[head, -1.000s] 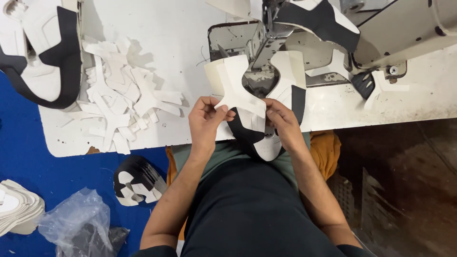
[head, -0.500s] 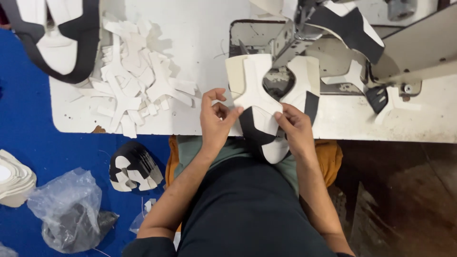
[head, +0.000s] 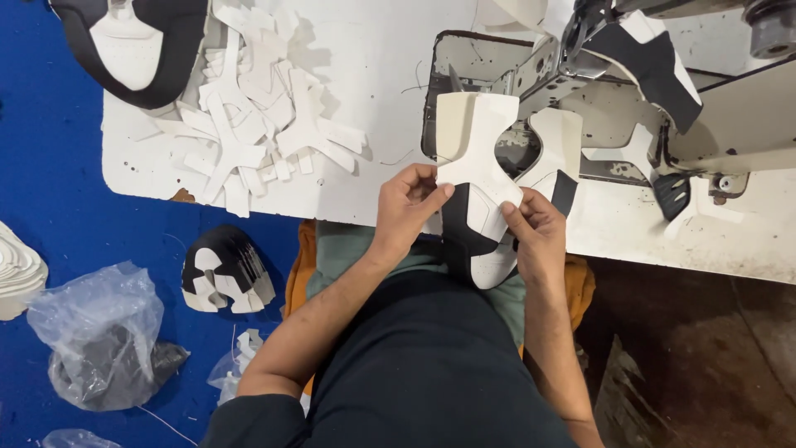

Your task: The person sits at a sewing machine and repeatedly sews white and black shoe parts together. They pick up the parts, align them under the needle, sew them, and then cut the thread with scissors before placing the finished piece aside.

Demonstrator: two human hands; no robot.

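**Two hands on one shoe upper at the sewing machine**

Two bare hands met over the near edge of the white table. The left hand had its fingers closed in a pinch on the left edge of the black-and-white shoe upper, and the right hand was gripping the right edge the same way. The piece sat half over the table edge and half over the lap, just near of the sewing machine, with a white Y-shaped panel laid on top of it. It looked light and floppy, thin sheet stuff, more likely to bend than to slip, so the edges seemed the sensible place to hold it flat. Count time: one upper in hand, one machine, one loose heap of white cut pieces to the far left, too jumbled to number. On the blue floor lay one stack of black-and-white pieces and one crumpled clear plastic bag.
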